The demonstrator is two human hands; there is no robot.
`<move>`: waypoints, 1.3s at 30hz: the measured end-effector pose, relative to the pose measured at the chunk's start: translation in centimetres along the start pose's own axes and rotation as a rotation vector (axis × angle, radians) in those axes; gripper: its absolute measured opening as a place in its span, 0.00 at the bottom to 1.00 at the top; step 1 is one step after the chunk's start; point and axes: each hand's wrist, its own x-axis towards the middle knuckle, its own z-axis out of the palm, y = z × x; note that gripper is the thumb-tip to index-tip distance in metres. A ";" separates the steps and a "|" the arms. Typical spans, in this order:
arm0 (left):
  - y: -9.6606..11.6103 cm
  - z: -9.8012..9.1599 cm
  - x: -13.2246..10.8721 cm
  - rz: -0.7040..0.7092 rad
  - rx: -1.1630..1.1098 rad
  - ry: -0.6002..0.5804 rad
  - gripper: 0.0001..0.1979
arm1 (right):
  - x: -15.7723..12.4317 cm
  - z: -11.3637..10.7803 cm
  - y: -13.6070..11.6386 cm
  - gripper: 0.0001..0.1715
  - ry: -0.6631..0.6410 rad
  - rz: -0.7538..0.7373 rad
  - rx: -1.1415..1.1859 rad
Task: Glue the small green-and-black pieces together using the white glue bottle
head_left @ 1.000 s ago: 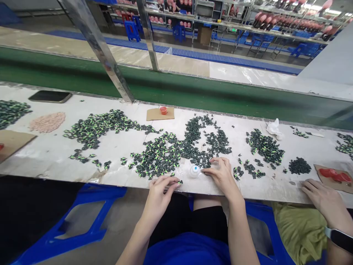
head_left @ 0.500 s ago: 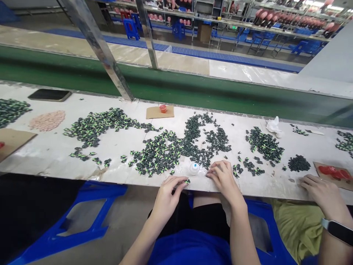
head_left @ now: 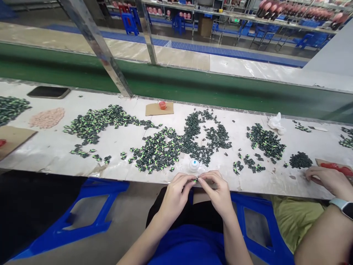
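Observation:
My left hand (head_left: 179, 191) pinches a small black-and-green piece (head_left: 195, 180) between thumb and fingertips at the table's front edge. My right hand (head_left: 216, 187) meets it there, its fingertips closed at the same piece; anything else between them is too small to make out. Just behind the hands stands a small white bottle (head_left: 194, 165) with a blue tip. Beyond it spreads a pile of small dark parts (head_left: 193, 129). To its left lies a pile of black-and-green pieces (head_left: 157, 151) like the one I hold.
A red cup (head_left: 162, 105) sits on cardboard (head_left: 151, 109) at the back. Further left are pinkish parts (head_left: 46, 117) and a phone (head_left: 49, 92). On the right, a co-worker's hand (head_left: 328, 179) is near a black pile (head_left: 300, 160). A metal post (head_left: 99, 51) rises behind.
My right hand has moved left from beside the dark parts to meet my left hand at the held piece. The co-worker's hand has shifted slightly right.

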 end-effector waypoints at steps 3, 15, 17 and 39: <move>-0.1 -0.1 0.1 -0.013 -0.010 -0.007 0.07 | -0.1 0.1 0.2 0.03 0.000 -0.001 0.002; 0.8 -0.5 0.6 -0.089 -0.047 -0.071 0.06 | -0.2 0.3 0.3 0.04 -0.011 0.026 0.031; 0.9 -0.5 0.6 -0.065 -0.036 -0.084 0.06 | -0.2 0.0 0.3 0.06 -0.054 0.040 0.042; 1.0 -1.0 1.1 0.292 0.206 -0.096 0.09 | 0.0 -1.2 -0.2 0.08 -0.179 0.077 0.185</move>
